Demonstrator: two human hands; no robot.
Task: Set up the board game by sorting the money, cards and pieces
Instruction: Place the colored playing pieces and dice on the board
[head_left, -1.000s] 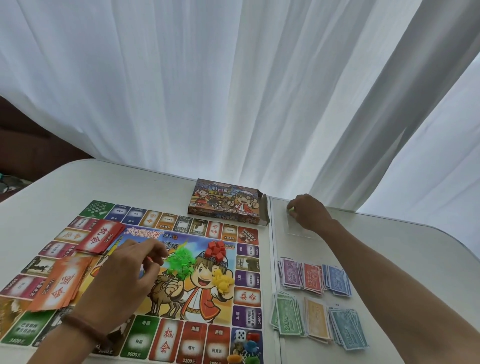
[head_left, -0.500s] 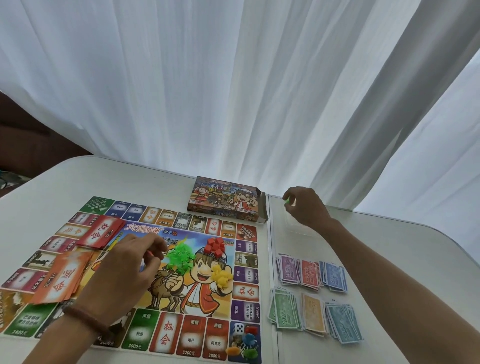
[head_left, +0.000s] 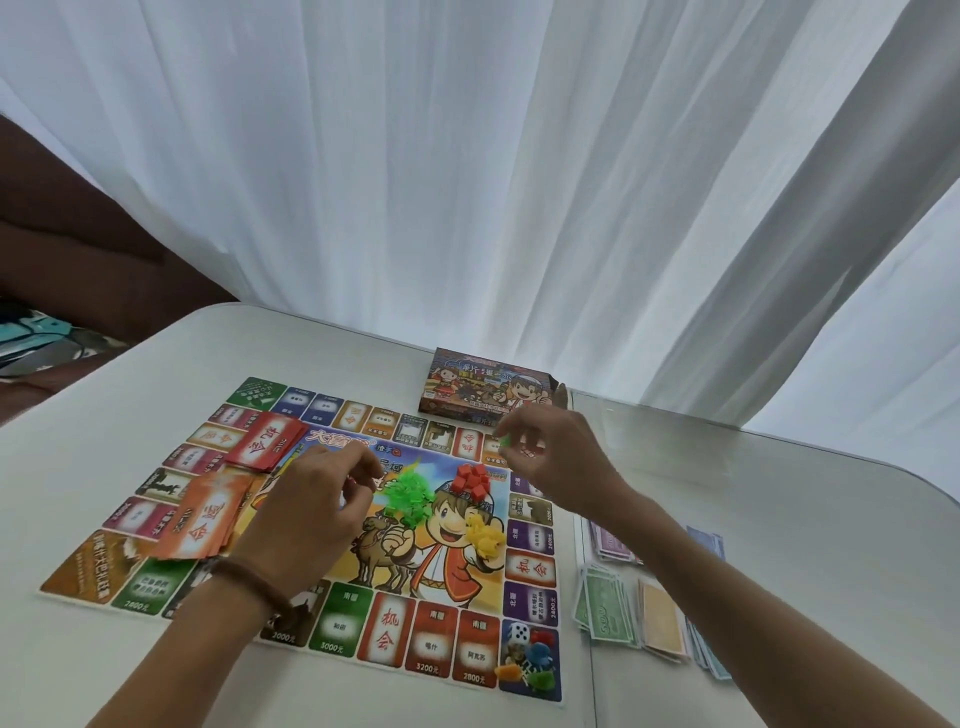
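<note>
The game board lies flat on the white table. Small plastic pieces sit at its middle in a green pile, a red pile and a yellow pile. My right hand hovers over the board's far right edge and pinches a small green piece. My left hand rests just left of the green pile, fingers pinched on what looks like a small red piece. A red card deck and an orange card deck lie on the board's left side.
The game box stands beyond the board with its right flap open. Sorted money lies right of the board: green notes, tan notes, purple notes. A die and coloured pawns sit on the board's near right corner. White curtains hang behind.
My right hand left the table right of the box and came back left over the board's far edge, carrying the green piece. My left hand stayed by the green pile.
</note>
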